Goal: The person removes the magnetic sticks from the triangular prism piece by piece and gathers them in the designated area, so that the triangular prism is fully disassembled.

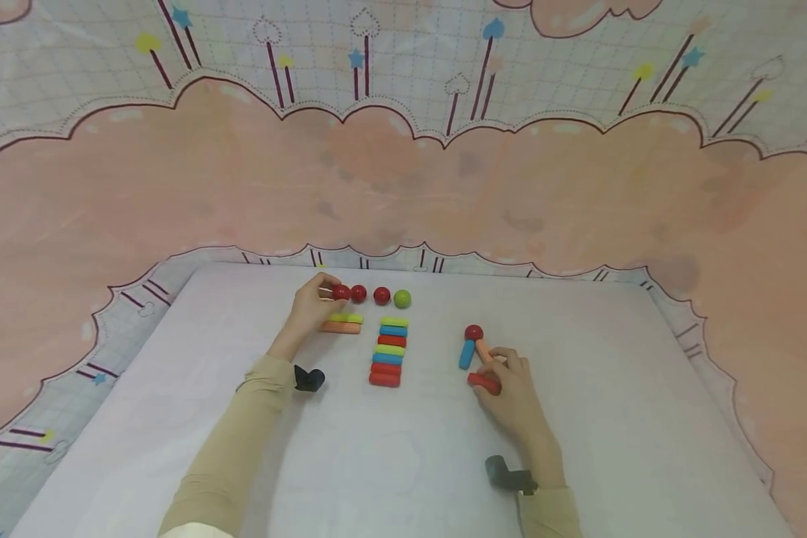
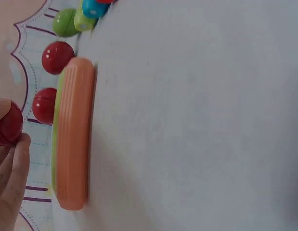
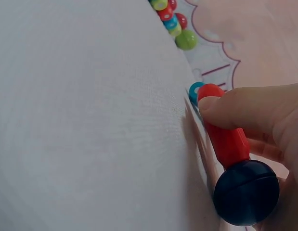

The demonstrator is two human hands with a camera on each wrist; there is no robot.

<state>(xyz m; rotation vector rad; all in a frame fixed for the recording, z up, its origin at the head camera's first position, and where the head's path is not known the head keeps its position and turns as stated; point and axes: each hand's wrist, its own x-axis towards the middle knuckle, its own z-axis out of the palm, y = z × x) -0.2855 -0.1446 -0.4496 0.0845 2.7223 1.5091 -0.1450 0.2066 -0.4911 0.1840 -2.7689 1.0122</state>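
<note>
At the back of the table, my left hand (image 1: 307,305) pinches a red ball (image 1: 341,292) between thumb and fingers; the left wrist view shows this red ball (image 2: 9,124) from close by. My right hand (image 1: 514,396) grips a red stick (image 1: 484,383), thumb laid along it. A dark blue ball (image 3: 246,192) sits at the near end of the red stick (image 3: 227,144) in the right wrist view, hidden by the hand from the head camera. Just beyond that hand, a blue stick (image 1: 467,354) and an orange stick (image 1: 483,350) fan out from another red ball (image 1: 474,332).
Two red balls and a green ball (image 1: 402,299) continue the row right of my left hand. In front of it lie a yellow-green stick (image 1: 346,319) and an orange stick (image 1: 341,328). A column of several coloured sticks (image 1: 387,359) stands mid-table on the white tabletop (image 1: 403,478).
</note>
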